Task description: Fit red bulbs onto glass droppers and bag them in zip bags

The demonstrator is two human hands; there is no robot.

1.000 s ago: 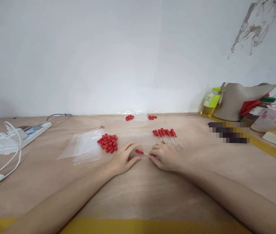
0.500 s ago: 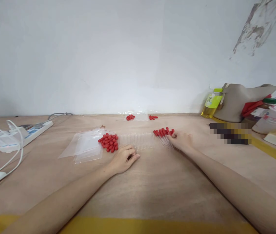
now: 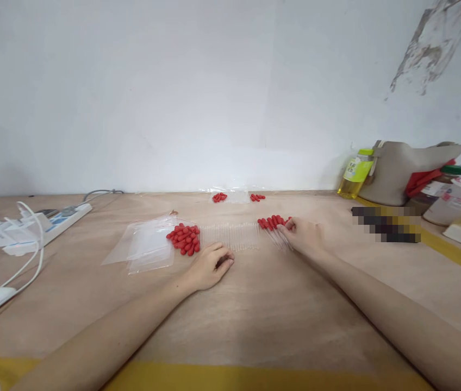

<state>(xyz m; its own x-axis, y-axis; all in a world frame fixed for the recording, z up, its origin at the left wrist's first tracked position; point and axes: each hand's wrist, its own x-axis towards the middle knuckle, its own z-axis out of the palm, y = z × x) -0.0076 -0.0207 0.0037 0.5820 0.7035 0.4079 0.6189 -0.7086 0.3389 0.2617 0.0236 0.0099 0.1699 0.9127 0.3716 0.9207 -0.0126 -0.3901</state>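
My right hand [image 3: 304,236] is at the right end of a slanted row of droppers [image 3: 273,224], clear thin tubes with red rubber bulbs. Its thumb and fingers are closed around the end dropper, partly covering it. My left hand [image 3: 212,266] rests on the table with fingers curled and the thumb close to them; no object shows in it. Just beyond that hand lies a row of clear, thin tubes [image 3: 230,236] without bulbs. A pile of loose red rubber bulbs [image 3: 184,239] sits left of the tubes, against clear plastic bags [image 3: 149,250].
Two small groups of red bulbs [image 3: 219,197] lie by a clear bag [image 3: 236,196] at the wall. A white power strip [image 3: 67,222] with cables is on the left. On the right stand a yellow-green bottle [image 3: 356,174], a grey container [image 3: 391,171] and a white tub [image 3: 459,201].
The view has shifted slightly, so things on the table appear a little further right. Both hands stay in nearly the same place, the right one still at the end of the dropper row.
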